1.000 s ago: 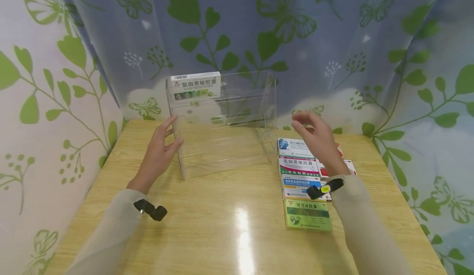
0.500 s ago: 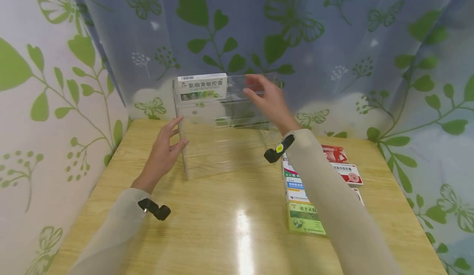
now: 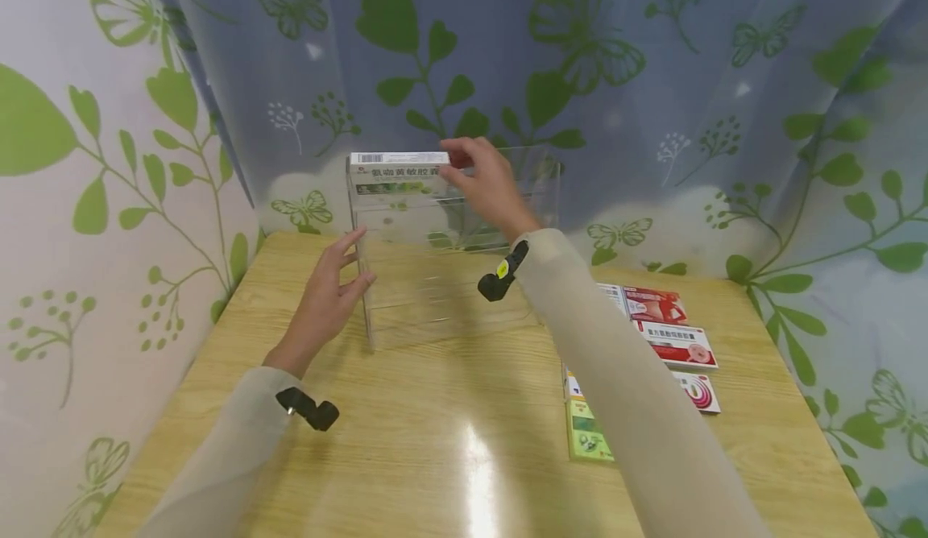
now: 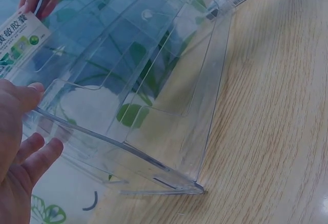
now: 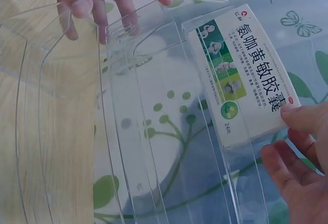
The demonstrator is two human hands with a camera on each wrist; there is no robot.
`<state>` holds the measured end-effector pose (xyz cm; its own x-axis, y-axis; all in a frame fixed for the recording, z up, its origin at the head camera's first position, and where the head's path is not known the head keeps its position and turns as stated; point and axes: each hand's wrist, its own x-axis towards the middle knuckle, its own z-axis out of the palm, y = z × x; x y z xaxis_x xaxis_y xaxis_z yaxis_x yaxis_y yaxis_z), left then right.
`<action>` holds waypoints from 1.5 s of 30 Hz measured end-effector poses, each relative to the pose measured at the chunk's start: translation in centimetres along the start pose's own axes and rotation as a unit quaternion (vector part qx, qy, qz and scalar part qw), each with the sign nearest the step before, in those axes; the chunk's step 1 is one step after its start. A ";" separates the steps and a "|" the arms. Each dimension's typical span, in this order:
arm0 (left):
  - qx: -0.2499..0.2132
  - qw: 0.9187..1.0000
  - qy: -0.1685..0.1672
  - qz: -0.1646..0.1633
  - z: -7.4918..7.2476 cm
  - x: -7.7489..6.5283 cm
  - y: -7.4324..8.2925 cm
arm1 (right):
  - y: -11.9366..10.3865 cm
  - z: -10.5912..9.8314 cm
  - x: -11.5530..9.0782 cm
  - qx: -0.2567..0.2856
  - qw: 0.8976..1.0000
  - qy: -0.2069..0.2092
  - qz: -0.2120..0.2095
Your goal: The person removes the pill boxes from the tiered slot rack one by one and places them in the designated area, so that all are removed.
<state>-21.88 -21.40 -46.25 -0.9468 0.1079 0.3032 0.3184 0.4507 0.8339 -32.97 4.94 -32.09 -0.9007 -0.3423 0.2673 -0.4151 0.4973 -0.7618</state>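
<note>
A clear acrylic tiered rack (image 3: 464, 333) stands on the table. A white medicine box (image 3: 395, 180) with green pictures sits at the left end of its top tier. My right hand (image 3: 487, 184) pinches the right end of this box; in the right wrist view, the thumb is on its front and the fingers (image 5: 282, 165) are behind. My left hand (image 3: 322, 300) holds the rack's left side. In the left wrist view, its thumb (image 4: 31, 96) and fingers (image 4: 43, 157) lie on either side of the clear side panel.
Several medicine boxes lie flat on the table to the right, including a red box (image 3: 656, 304), a red-and-white box (image 3: 677, 345) and a green box (image 3: 587, 433). My right sleeve (image 3: 616, 377) hides part of them. A patterned curtain (image 3: 616, 119) hangs behind the rack.
My right hand has moved left from above the flat boxes, across the rack, to the white box's right end. The box now tips forward, showing more top. My left hand stays at the rack's side.
</note>
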 end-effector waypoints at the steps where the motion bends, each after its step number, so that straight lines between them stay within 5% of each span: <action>1: 0.001 1.000 -0.001 -0.001 0.1 0.0 0.0 | -0.1 0.0 0.0 -0.002 1.000 0.001 -0.002; 9: 0.002 1.000 -0.004 -0.005 0.2 0.0 0.0 | -0.7 -0.9 -0.9 0.043 0.996 0.073 -0.037; 20: 0.005 1.000 -0.001 -0.005 0.0 0.0 -0.1 | 1.6 -9.3 -7.1 0.100 0.978 0.166 -0.072; 33: -0.002 1.000 -0.002 0.003 0.1 -0.1 -0.3 | 9.7 -18.3 -21.1 -0.021 0.980 0.197 0.037; 45: -0.009 1.000 -0.006 -0.001 0.0 -0.1 0.3 | 17.4 -22.2 -34.8 -0.061 0.981 0.124 0.140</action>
<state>-21.71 -21.30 -46.07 -0.9479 0.1170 0.2963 0.3171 0.4353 0.8426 -11.67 43.18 -41.52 -0.9787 0.0170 0.2046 -0.1464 0.6408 -0.7536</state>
